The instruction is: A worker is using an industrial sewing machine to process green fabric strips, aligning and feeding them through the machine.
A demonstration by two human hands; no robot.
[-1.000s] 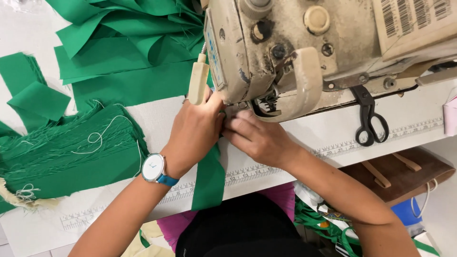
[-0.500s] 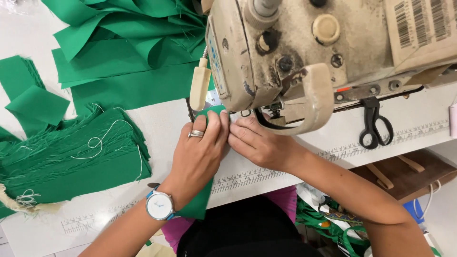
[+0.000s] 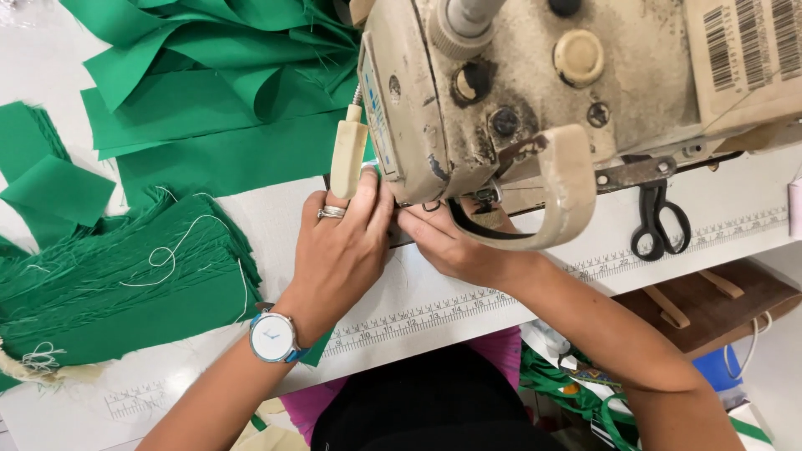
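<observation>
Both hands moved up under the sewing machine (image 3: 535, 108) since the earlier frame; green strip now mostly hidden beneath left hand (image 3: 342, 250), fingers together, flat. Right hand (image 3: 447, 242): grip cannot be told. Cut fabric stack (image 3: 109, 284) at table's (image 3: 418, 301) left edge; scissors (image 3: 660, 221) right.

Worn beige sewing machine head (image 3: 535, 108) overhangs both hands, blocks overhead access. Stacked green fabric pieces (image 3: 125, 284) crowd left; black scissors (image 3: 660, 221) right. White table's (image 3: 434, 305) front strip open.

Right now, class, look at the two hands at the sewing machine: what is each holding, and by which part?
Left hand and right hand press flat by the sewing machine; a green strip hangs below the left wrist, but no grasp can be told.
</observation>
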